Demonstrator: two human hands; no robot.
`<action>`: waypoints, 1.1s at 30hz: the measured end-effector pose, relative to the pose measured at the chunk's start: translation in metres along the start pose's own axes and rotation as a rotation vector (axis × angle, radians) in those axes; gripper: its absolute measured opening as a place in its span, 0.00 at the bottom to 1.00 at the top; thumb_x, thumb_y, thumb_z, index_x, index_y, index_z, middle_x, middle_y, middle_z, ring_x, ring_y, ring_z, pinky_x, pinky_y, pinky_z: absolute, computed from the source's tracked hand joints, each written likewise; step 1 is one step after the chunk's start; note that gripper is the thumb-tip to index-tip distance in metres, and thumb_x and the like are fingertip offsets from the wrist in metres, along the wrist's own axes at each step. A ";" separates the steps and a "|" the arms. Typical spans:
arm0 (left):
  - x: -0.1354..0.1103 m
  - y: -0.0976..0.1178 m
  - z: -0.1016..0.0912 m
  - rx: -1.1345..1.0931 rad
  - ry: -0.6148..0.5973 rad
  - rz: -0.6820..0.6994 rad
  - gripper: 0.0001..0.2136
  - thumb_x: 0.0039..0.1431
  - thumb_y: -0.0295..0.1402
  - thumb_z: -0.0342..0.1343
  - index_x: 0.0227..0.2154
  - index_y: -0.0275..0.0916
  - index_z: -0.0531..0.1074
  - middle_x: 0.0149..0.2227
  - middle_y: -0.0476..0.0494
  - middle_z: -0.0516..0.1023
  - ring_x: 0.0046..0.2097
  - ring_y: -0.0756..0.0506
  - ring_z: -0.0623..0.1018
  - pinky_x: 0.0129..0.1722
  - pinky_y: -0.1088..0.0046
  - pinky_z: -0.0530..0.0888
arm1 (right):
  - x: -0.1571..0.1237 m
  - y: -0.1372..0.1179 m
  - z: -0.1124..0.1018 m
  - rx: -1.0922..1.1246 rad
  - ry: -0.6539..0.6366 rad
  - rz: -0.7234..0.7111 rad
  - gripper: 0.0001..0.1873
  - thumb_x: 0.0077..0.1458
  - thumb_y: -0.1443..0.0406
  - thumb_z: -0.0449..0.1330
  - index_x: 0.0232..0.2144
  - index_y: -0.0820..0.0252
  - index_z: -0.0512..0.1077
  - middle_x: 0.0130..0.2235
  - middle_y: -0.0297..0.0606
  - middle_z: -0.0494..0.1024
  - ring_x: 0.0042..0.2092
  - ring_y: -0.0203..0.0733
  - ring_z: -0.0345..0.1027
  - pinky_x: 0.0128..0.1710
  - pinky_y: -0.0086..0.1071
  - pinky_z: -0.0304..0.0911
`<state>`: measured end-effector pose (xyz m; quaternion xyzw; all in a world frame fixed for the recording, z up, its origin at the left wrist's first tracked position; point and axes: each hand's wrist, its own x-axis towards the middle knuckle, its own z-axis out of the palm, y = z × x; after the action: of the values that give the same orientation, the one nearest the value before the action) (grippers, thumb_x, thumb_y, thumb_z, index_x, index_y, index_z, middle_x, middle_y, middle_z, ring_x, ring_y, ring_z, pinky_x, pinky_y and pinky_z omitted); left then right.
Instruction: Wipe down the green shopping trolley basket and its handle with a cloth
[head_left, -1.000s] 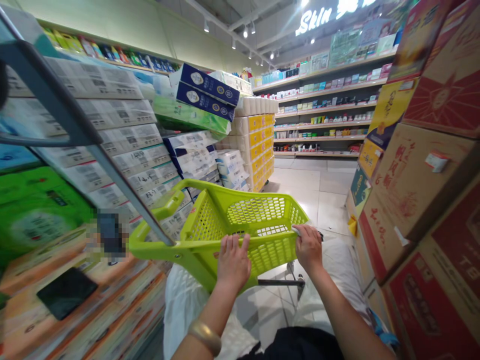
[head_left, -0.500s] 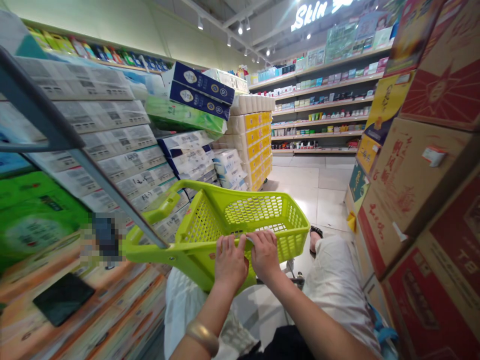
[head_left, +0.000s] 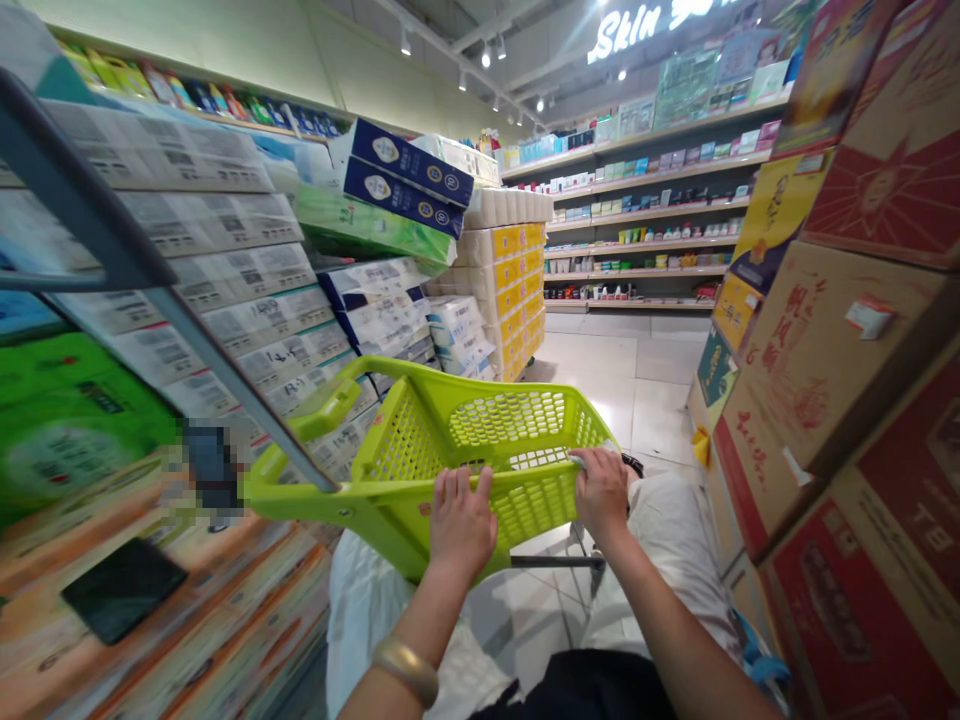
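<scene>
We note the green basket [head_left: 480, 440] in mid-aisle, just right of the stacked tissue packs [head_left: 225, 290]. Our left hand [head_left: 461, 520] stays put, fingers curled over the basket's near rim at its middle. Our right hand [head_left: 600, 490], which half a second ago lay beside the left, now grips the basket's right near corner, fingers closed on it. Right of the basket stand cardboard boxes [head_left: 825, 350]. The wider hold likely steadies it.

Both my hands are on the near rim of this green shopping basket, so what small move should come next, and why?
Probably ease the green basket straight ahead. The left hand and right hand grip its near rim, the tiled floor ahead looks open, and cardboard boxes crowd the right side.
</scene>
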<state>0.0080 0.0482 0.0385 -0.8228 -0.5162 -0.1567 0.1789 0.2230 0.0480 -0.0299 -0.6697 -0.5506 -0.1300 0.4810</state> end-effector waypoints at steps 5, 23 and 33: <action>0.000 0.000 0.000 0.011 0.006 -0.010 0.22 0.50 0.29 0.54 0.51 0.40 0.68 0.45 0.38 0.67 0.52 0.38 0.64 0.60 0.55 0.56 | -0.012 -0.069 0.019 0.133 -0.104 -0.094 0.18 0.50 0.76 0.51 0.39 0.55 0.72 0.38 0.37 0.75 0.45 0.45 0.62 0.56 0.42 0.47; -0.003 -0.003 0.003 -0.002 0.011 0.012 0.22 0.51 0.28 0.54 0.51 0.40 0.67 0.44 0.38 0.67 0.52 0.38 0.64 0.60 0.54 0.57 | -0.006 -0.002 -0.002 0.049 -0.012 -0.089 0.19 0.53 0.75 0.48 0.42 0.57 0.72 0.41 0.40 0.74 0.48 0.45 0.62 0.58 0.44 0.49; -0.002 -0.003 -0.001 0.026 0.016 0.001 0.22 0.51 0.27 0.52 0.51 0.43 0.67 0.44 0.40 0.68 0.52 0.38 0.65 0.59 0.53 0.58 | -0.022 -0.095 0.028 0.220 -0.151 -0.194 0.21 0.52 0.75 0.50 0.46 0.54 0.70 0.43 0.38 0.75 0.49 0.44 0.62 0.59 0.42 0.48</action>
<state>0.0040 0.0477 0.0386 -0.8194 -0.5163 -0.1566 0.1938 0.1233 0.0497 -0.0119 -0.5645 -0.6582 -0.0642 0.4939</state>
